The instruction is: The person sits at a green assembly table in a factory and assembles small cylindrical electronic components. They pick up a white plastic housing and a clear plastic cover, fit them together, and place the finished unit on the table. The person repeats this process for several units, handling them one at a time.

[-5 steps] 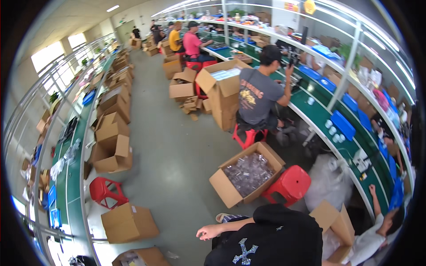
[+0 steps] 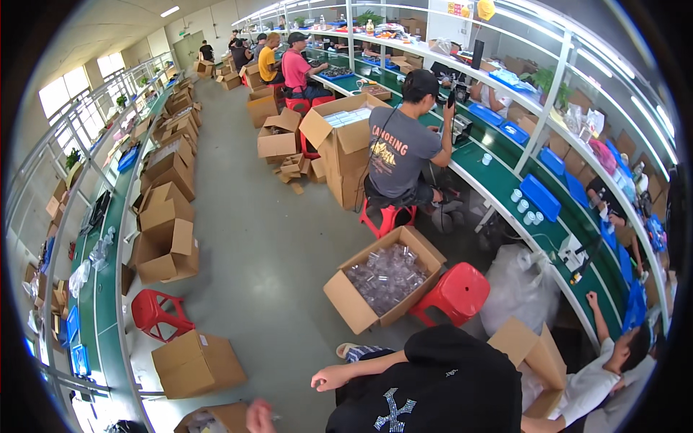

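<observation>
Open carton (image 2: 229, 413): hand just coming in beside it

Using the brown box (image 2: 198, 366) as landmark. Carton is sitting just below it, cut off by the view's lower edge, holding pale, clear-looking stuff; too cropped to identify.

Change: a blurred hand (image 2: 260, 417) is now showing below and right of the brown box, at the carton's right side. A fraction of a second ago that spot was showing no hand. I'm reading it as the wearer's left. Finger spread: cannot tell, too smeared. Not seeing anything in its grip. Contact with the carton: can't tell either. Right hand isn't showing.

Meaning, my judgement: the carton is becoming the nearest workpiece to that hand; nothing is showing as picked up.

View is also swinging a little, so everything is sliding left together. Relative to the brown box, layout is holding: red stool (image 2: 162, 315) standing above and left, carton of clear plastic parts (image 2: 387, 278) sitting above and well right, co-worker in black (image 2: 433, 386) reaching an arm toward it from the right.
</observation>
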Demonstrator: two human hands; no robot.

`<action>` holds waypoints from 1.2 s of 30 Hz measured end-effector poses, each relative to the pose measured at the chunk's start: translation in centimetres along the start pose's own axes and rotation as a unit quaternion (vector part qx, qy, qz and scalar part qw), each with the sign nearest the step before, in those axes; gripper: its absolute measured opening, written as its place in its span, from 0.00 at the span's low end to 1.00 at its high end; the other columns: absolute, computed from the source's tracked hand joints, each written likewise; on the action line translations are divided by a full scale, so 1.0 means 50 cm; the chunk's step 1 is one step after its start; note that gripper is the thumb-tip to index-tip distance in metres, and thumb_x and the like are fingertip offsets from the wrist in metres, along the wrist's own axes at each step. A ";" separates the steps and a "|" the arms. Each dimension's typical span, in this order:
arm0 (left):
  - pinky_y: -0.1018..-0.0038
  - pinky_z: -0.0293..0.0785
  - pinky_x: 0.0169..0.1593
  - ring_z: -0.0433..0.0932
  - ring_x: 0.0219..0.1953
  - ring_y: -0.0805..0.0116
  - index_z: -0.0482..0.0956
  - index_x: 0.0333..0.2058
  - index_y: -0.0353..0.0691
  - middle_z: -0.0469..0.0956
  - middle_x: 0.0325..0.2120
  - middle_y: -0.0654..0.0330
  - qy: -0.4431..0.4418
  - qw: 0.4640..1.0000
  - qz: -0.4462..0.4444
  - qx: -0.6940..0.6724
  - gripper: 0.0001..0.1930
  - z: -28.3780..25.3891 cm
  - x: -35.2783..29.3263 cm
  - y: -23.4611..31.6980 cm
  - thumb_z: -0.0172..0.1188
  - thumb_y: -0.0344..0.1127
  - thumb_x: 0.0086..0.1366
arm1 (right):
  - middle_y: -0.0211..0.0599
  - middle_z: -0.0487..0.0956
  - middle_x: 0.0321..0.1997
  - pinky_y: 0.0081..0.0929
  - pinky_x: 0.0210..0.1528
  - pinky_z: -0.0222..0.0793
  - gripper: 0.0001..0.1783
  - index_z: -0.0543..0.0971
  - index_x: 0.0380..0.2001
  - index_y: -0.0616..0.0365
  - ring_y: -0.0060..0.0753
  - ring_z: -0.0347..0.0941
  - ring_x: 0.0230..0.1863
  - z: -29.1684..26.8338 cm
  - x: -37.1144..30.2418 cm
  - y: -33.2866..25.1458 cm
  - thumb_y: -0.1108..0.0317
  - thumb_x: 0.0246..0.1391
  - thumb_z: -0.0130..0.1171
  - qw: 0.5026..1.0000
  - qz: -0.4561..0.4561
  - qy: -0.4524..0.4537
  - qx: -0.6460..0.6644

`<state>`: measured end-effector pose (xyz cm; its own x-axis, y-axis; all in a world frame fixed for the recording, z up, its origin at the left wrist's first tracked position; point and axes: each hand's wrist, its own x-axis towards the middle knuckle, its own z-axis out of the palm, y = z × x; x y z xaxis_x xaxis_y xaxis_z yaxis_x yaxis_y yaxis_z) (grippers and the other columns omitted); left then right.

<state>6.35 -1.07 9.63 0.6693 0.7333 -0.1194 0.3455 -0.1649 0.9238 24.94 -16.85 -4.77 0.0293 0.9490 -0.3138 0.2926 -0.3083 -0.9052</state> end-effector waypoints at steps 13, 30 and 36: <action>0.76 0.68 0.27 0.69 0.17 0.71 0.71 0.46 0.49 0.74 0.17 0.60 -0.012 0.786 0.547 -0.287 0.15 -0.110 -0.313 0.524 0.54 0.29 0.60 | 0.30 0.76 0.33 0.20 0.37 0.69 0.17 0.71 0.48 0.57 0.20 0.71 0.34 0.070 0.100 0.003 0.63 0.57 0.49 0.953 0.028 -0.293 0.073; 0.76 0.71 0.25 0.71 0.16 0.67 0.72 0.35 0.54 0.74 0.20 0.55 0.558 0.717 0.417 -0.016 0.11 0.194 -0.469 0.667 0.54 0.26 0.56 | 0.39 0.78 0.34 0.29 0.40 0.69 0.19 0.72 0.47 0.56 0.34 0.75 0.35 0.425 0.100 -0.274 0.61 0.54 0.50 0.546 -0.313 -0.725 -0.281; 0.74 0.73 0.24 0.72 0.16 0.66 0.72 0.28 0.50 0.74 0.18 0.55 0.524 0.744 0.412 0.049 0.07 0.207 -0.449 0.689 0.56 0.26 0.54 | 0.40 0.77 0.28 0.27 0.34 0.69 0.17 0.72 0.45 0.58 0.29 0.74 0.29 0.398 -0.064 -0.243 0.63 0.54 0.50 0.531 -0.279 -0.787 -0.144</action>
<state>10.02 -30.05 40.35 -0.1818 0.4591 0.8696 0.1832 -0.8530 0.4886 2.25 -17.46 1.53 -0.9074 -0.4134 -0.0755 -0.0240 0.2303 -0.9728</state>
